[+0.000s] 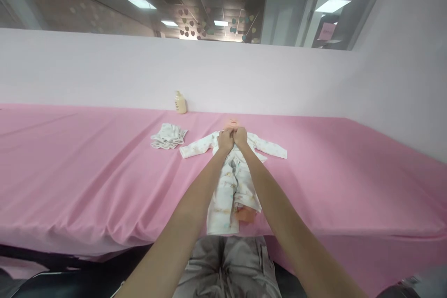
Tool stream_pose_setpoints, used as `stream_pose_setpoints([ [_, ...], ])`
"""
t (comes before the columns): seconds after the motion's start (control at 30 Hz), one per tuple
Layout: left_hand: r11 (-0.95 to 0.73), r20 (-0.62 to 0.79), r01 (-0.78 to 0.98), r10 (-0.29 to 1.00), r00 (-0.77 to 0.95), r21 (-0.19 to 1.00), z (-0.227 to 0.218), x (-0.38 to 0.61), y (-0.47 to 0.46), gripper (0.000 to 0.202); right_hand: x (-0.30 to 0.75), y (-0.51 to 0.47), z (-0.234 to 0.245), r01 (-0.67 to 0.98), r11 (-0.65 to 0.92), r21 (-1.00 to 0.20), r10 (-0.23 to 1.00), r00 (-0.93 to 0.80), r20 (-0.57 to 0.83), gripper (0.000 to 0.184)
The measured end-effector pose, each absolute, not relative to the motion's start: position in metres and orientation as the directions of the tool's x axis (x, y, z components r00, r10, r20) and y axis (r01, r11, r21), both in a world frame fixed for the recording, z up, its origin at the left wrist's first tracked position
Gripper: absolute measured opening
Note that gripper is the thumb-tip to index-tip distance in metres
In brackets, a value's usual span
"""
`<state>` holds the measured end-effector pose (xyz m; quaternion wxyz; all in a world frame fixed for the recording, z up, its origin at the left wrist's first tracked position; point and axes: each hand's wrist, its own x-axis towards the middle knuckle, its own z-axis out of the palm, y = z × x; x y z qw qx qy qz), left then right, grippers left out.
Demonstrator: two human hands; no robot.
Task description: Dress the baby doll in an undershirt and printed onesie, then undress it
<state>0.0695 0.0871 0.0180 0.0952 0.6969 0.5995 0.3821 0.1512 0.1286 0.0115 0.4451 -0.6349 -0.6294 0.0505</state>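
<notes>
A baby doll [231,123] lies on its back on the pink cloth, head toward the wall. It wears a white printed top [270,147] with both sleeves spread out sideways, and printed trousers [223,209]. One bare doll foot [246,214] shows below a trouser leg, while the other leg end is covered by fabric. My left hand [225,141] and my right hand [240,137] meet at the neck of the top, just below the doll's chin. Both are closed with fingers pinched on the collar fabric, which they mostly hide.
Left of the doll sits a folded stack of white cloth [169,136]. A pump bottle [180,103] stands against the white wall [104,70]. Pink cloth [331,181] covers the table, its front edge close to my lap.
</notes>
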Motion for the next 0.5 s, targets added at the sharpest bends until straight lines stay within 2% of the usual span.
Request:
stream_pose_setpoints([
  [0.37, -0.381, 0.510, 0.728, 0.859, 0.049, 0.570, 0.007, 0.068, 0.089, 0.040, 0.152, 0.124, 0.010, 0.676, 0.217, -0.704, 0.837, 0.241, 0.490, 0.024],
  [0.5, -0.400, 0.517, 0.698, 0.855, 0.050, 0.594, 0.005, 0.070, 0.088, 0.040, 0.156, 0.116, 0.007, 0.663, 0.236, -0.711, 0.845, 0.221, 0.487, 0.019],
])
